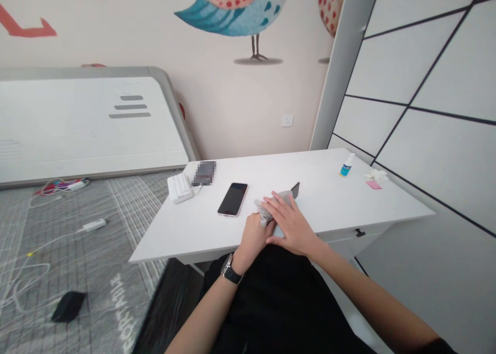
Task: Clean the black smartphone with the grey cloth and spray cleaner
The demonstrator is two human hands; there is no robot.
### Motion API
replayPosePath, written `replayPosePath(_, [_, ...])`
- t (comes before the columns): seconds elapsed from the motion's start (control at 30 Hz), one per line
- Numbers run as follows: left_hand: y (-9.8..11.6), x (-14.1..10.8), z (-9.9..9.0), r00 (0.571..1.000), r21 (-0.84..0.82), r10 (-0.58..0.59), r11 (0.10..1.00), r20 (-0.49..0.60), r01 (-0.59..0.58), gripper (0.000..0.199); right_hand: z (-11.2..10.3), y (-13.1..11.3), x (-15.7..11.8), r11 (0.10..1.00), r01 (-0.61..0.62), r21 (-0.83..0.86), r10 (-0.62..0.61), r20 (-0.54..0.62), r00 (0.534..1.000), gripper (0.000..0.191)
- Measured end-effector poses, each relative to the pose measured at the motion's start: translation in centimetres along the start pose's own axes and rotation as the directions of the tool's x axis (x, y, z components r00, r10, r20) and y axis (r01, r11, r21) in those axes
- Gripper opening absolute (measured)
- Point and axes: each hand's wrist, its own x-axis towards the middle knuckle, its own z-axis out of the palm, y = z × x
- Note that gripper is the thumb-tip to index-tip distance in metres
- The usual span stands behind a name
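A crumpled grey cloth (265,217) is bunched between my two hands at the front edge of the white table (194,235). My left hand (254,236), with a watch on the wrist, has its fingers curled around the cloth. My right hand (290,224) lies over the cloth with its fingers stretched out and slightly apart. A small dark flat object (295,190) sticks up just beyond the right fingers; its lower part is hidden. To the left of my hands, a phone (233,199) lies face up on the table.
A white box-like device (180,188) and a blurred dark item (204,173) are at the table's left. At the right are a small bottle (346,166), a pink pad (374,185) and white crumpled pieces (376,174). Cables (48,265) lie on the floor at left.
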Motion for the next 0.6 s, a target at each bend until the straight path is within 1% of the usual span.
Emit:
replayPosePath(0.03, [0.0, 0.0, 0.0, 1.000, -0.003, 0.002, 1.000, -0.003, -0.002, 0.016, -0.1, 0.4, 0.0, 0.998, -0.066, -0.011, 0.066, -0.028, 0.997, 0.090])
replayPosePath(0.07, [0.0, -0.1, 0.0, 1.000, -0.006, 0.003, 1.000, -0.008, -0.004, 0.017, -0.2, 0.8, 0.0, 0.986, -0.166, -0.027, 0.163, -0.075, 0.984, 0.087])
replayPosePath(0.1, [0.0, -0.1, 0.0, 1.000, -0.008, 0.005, 1.000, -0.010, -0.005, 0.019, -0.3, 1.2, 0.0, 0.964, -0.264, -0.041, 0.258, -0.124, 0.958, 0.085])
replayPosePath(0.13, [0.0, -0.2, -0.1, 1.000, -0.008, 0.005, 1.000, -0.012, -0.005, 0.021, -0.3, 1.5, 0.0, 0.944, -0.327, -0.049, 0.316, -0.160, 0.935, 0.084])
replayPosePath(0.17, [-0.1, -0.2, 0.0, 1.000, -0.006, 0.005, 1.000, -0.009, -0.005, 0.021, -0.3, 1.4, 0.0, 0.940, -0.336, -0.053, 0.323, -0.170, 0.931, 0.085])
replayPosePath(0.2, [-0.1, -0.2, 0.0, 1.000, -0.002, 0.005, 1.000, -0.002, -0.005, 0.020, -0.3, 1.2, -0.1, 0.956, -0.290, -0.053, 0.279, -0.149, 0.949, 0.086])
replayPosePath(0.27, [-0.2, -0.1, 0.0, 1.000, 0.007, 0.000, 1.000, 0.015, 0.000, 0.015, -0.2, 0.3, -0.3, 0.995, -0.099, -0.028, 0.097, -0.055, 0.994, 0.092])
replayPosePath(0.3, [-0.3, 0.0, 0.1, 1.000, 0.011, -0.002, 1.000, 0.024, 0.001, 0.014, -0.3, 0.0, -0.4, 1.000, -0.018, -0.010, 0.018, -0.013, 1.000, 0.093])
replayPosePath(0.33, [-0.3, 0.0, 0.0, 1.000, 0.014, -0.003, 1.000, 0.029, 0.003, 0.013, -0.3, 0.0, -0.4, 1.000, 0.012, -0.002, -0.012, 0.006, 1.000, 0.092])
replayPosePath(0.37, [-0.2, 0.0, 0.0, 1.000, 0.014, -0.006, 1.000, 0.028, 0.005, 0.014, -0.4, 0.2, -0.4, 1.000, -0.014, -0.009, 0.014, -0.002, 1.000, 0.088])
replayPosePath(0.4, [-0.1, 0.0, -0.1, 1.000, 0.013, -0.008, 1.000, 0.024, 0.008, 0.015, -0.5, 0.5, -0.3, 0.996, -0.086, -0.032, 0.085, -0.035, 0.996, 0.084])
replayPosePath(0.47, [0.2, -0.1, -0.3, 1.000, 0.010, -0.011, 1.000, 0.012, 0.011, 0.020, -0.5, 1.3, -0.3, 0.960, -0.268, -0.083, 0.256, -0.129, 0.958, 0.079])
replayPosePath(0.5, [0.3, -0.1, -0.4, 1.000, 0.010, -0.012, 1.000, 0.010, 0.012, 0.022, -0.4, 1.4, -0.3, 0.944, -0.315, -0.100, 0.297, -0.158, 0.942, 0.080])
replayPosePath(0.53, [0.4, -0.1, -0.5, 1.000, 0.010, -0.013, 1.000, 0.010, 0.013, 0.022, -0.3, 1.3, -0.4, 0.945, -0.307, -0.111, 0.288, -0.159, 0.944, 0.083])
replayPosePath(0.57, [0.4, -0.1, -0.5, 1.000, 0.011, -0.015, 1.000, 0.014, 0.015, 0.021, -0.1, 1.1, -0.4, 0.961, -0.253, -0.111, 0.238, -0.135, 0.962, 0.087])
replayPosePath(0.6, [0.4, 0.0, -0.4, 1.000, 0.014, -0.019, 1.000, 0.019, 0.018, 0.019, 0.0, 0.8, -0.5, 0.980, -0.173, -0.103, 0.163, -0.097, 0.982, 0.090])
